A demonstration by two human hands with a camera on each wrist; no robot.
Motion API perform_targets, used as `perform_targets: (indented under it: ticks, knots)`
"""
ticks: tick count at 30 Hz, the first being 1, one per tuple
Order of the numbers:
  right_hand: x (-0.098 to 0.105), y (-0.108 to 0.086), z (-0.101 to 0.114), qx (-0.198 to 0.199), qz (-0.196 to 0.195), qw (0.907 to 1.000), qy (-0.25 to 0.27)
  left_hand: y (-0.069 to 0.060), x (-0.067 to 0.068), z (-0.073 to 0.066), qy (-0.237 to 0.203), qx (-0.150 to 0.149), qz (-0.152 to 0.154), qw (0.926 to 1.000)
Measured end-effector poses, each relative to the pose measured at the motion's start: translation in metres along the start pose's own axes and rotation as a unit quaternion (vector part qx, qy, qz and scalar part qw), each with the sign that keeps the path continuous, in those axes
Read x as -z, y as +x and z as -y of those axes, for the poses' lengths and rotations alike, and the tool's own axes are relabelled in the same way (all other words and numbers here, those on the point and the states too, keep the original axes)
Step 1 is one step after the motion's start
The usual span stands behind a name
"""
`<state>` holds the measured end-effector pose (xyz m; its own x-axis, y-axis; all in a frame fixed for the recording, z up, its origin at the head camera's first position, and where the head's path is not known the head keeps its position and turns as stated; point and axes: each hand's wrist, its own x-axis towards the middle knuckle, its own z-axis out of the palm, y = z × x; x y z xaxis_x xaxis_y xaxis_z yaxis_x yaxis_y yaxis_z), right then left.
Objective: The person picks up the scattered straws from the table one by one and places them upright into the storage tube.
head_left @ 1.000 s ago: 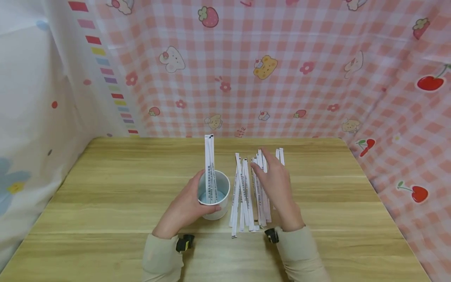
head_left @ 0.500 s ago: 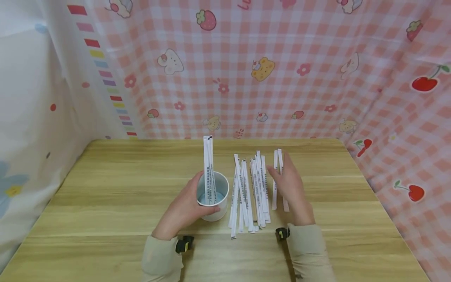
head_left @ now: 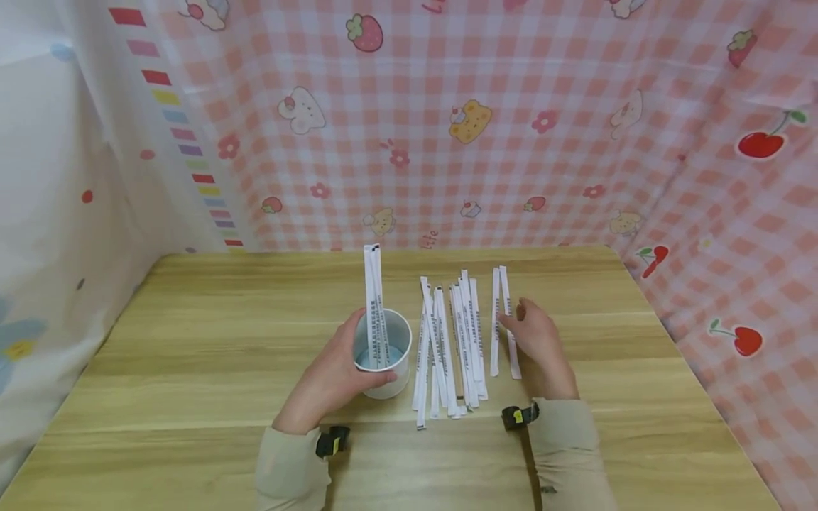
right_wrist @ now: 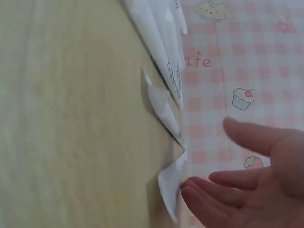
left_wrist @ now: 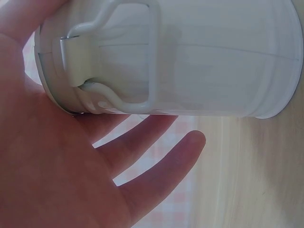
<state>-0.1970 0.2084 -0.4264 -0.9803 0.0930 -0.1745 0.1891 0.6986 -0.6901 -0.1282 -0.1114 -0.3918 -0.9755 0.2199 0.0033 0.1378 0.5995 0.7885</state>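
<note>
My left hand [head_left: 326, 380] grips the side of a white bucket [head_left: 386, 389], with the thumb at its near rim. In the left wrist view the bucket's white handle [left_wrist: 153, 57] shows. A few paper-wrapped straws [head_left: 371, 284] stand upright in the bucket, against its left side. My right hand [head_left: 538, 341] is low beside two wrapped straws [head_left: 495, 341] at the right, thumb over the rightmost one. In the right wrist view its fingers are loosely bent, with thumb and fingers apart. Whether a fingertip touches that straw, I cannot tell.
Between the bucket and the two separate straws, several more wrapped straws [head_left: 438, 355] lie overlapping on the wooden table [head_left: 204, 341]. A pink checked cloth [head_left: 409, 177] hangs along the table's back edge, and cloth also hangs at both sides.
My right hand has moved right, off the overlapping straws, and come down by the two straws at the right. My left hand still holds the bucket.
</note>
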Motion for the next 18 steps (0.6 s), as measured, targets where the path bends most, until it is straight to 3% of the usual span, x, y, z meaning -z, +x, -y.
perform_targets:
  ticks: [4, 11, 18]
  knots:
    - [-0.003, 0.002, -0.005, -0.01, -0.014, 0.9998, -0.008, 0.0, 0.0, 0.001, -0.002, -0.001, 0.001, 1.0]
    - [-0.005, 0.006, -0.006, -0.063, -0.014, 0.9978, -0.017, 0.0, 0.0, 0.001, 0.003, 0.0, 0.005, 1.0]
    - [-0.007, 0.011, -0.004, -0.072, -0.022, 0.9961, -0.045, 0.0, 0.0, 0.0, 0.004, 0.005, 0.01, 0.9999]
